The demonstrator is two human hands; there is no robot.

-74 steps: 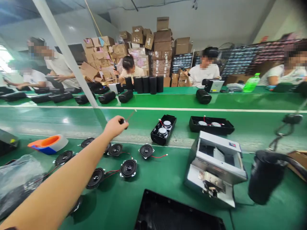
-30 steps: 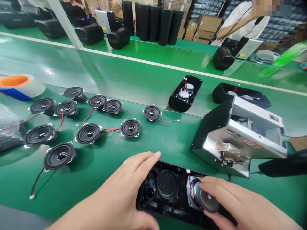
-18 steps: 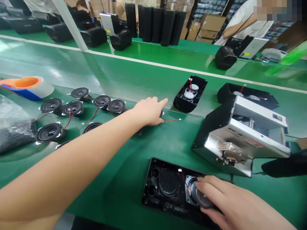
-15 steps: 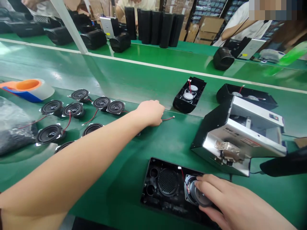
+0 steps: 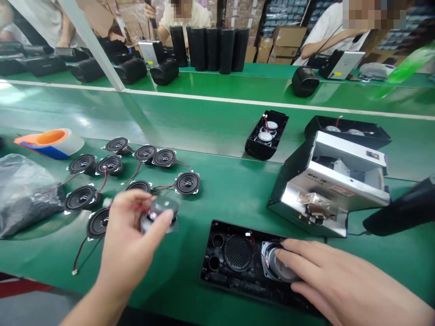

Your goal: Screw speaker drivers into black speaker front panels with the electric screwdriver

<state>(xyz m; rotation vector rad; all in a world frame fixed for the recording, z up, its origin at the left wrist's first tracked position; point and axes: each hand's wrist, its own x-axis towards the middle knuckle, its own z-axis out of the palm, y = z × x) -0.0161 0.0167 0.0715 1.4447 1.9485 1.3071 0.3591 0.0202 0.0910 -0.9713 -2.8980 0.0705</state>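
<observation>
My left hand (image 5: 134, 231) is closed around a loose speaker driver (image 5: 163, 210), blurred by motion, above the green bench. Near it lie several black round speaker drivers (image 5: 81, 198) with red leads, cones up. My right hand (image 5: 316, 271) grips another speaker driver (image 5: 277, 262), magnet side up, at the right opening of a black speaker housing (image 5: 226, 280). The housing's left part shows a bare round grille (image 5: 238, 252) and two small round holes. A white connector (image 5: 248, 234) on a thin lead rests by the housing's upper edge.
A silver machine (image 5: 329, 190) stands beyond the housing, with a black cylinder (image 5: 401, 213) to its right. Two black housings (image 5: 267, 136) with drivers inside sit farther back. Left are a tape roll (image 5: 50, 142) and a plastic bag (image 5: 30, 194). Co-workers sit across the bench.
My left hand has come back from the far middle of the bench toward me and left, now carrying a speaker driver. My right hand stays on the driver in the housing.
</observation>
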